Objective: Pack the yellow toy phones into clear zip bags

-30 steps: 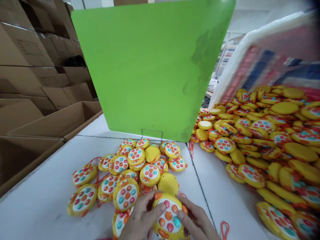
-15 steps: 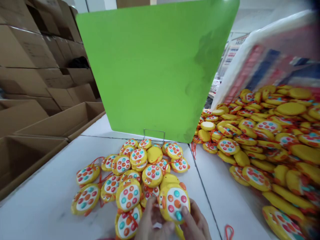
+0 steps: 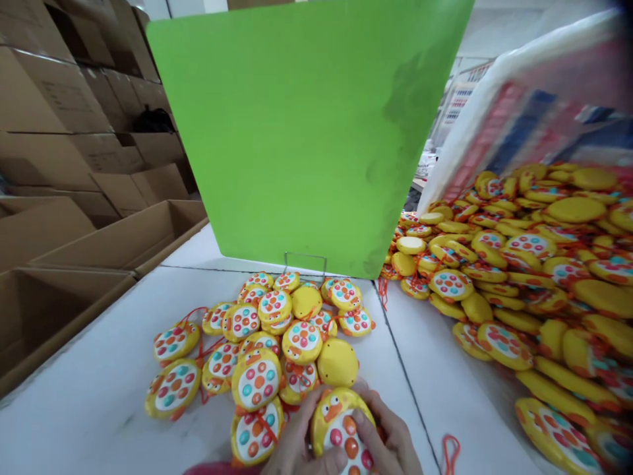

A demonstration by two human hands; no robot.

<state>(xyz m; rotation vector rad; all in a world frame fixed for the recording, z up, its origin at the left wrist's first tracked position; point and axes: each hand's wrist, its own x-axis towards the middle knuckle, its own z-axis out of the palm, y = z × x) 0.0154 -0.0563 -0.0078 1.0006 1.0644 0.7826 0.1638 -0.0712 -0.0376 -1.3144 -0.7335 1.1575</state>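
Note:
Both my hands hold one yellow duck-faced toy [image 3: 341, 422] with coloured buttons on a white face, low at the front of the white table. My left hand [image 3: 299, 442] grips its left edge, thumb at the lower buttons. Round the right side wraps my right hand [image 3: 388, 429], its thumb lying on the upper buttons. Just beyond them a like toy lies with its plain yellow back [image 3: 337, 363] up. Several more such toys [image 3: 256, 379], some with red cords, lie heaped to the left and behind.
A green board [image 3: 306, 138] stands upright behind the heap, by a wire stand [image 3: 305, 264]. A large pile of the same toys [image 3: 529, 284] fills the right side. Open cardboard boxes [image 3: 123, 237] stand at left, with stacked cartons [image 3: 44, 92] behind. A red cord loop [image 3: 450, 452] lies front right.
The held toy has come down towards me and been turned, so its duck face now points up and away. My right thumb has shifted from a turquoise button to the upper buttons.

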